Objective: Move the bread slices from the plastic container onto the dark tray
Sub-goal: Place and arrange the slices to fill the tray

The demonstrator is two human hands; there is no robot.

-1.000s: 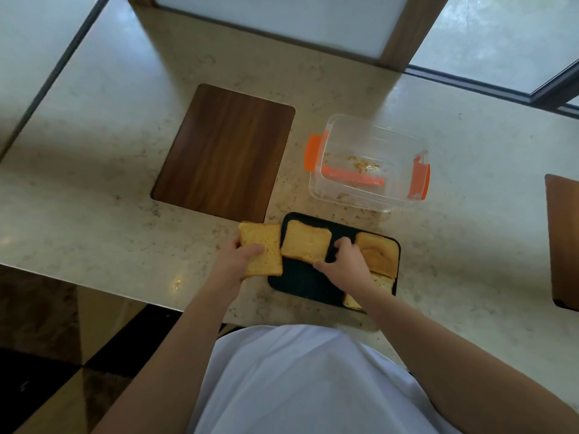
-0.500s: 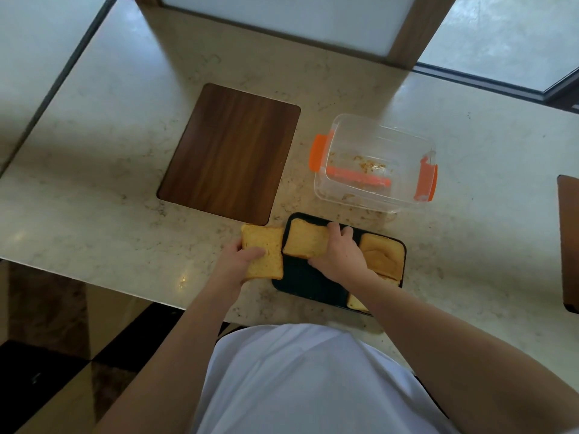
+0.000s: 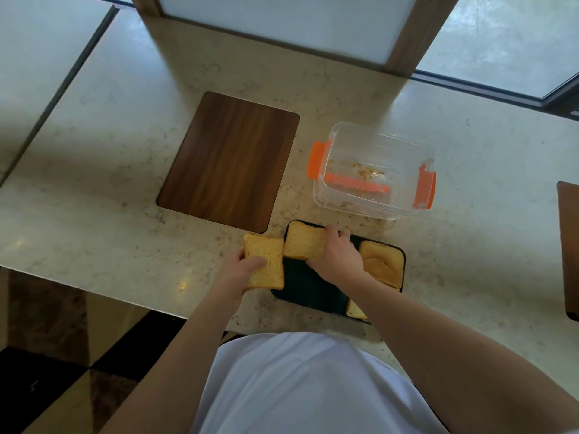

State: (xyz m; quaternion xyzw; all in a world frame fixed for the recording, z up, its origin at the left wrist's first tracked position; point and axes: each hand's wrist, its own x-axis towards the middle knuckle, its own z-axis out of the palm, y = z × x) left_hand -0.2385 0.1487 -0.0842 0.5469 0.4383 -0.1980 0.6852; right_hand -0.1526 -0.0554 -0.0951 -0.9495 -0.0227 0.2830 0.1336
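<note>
The dark tray [image 3: 308, 294] lies at the counter's near edge. My left hand [image 3: 239, 272] grips a bread slice [image 3: 264, 261] over the tray's left edge. My right hand [image 3: 338, 256] holds a second bread slice [image 3: 302, 242] at the tray's far left corner. A third slice [image 3: 380, 261] lies at the tray's right end, and a corner of another slice [image 3: 355, 310] shows under my right forearm. The clear plastic container [image 3: 372, 173] with orange clips stands just behind the tray, holding only crumbs.
A dark wooden board [image 3: 230, 159] lies on the marble counter [image 3: 94, 198] left of the container. Another wooden board's edge [image 3: 568, 245] shows at the far right. A wood-framed post [image 3: 282, 23] rises at the back. The floor drops off below the counter's near edge.
My right hand has moved up and left onto the second slice and taken hold of its right edge. My left hand keeps its slice in about the same place.
</note>
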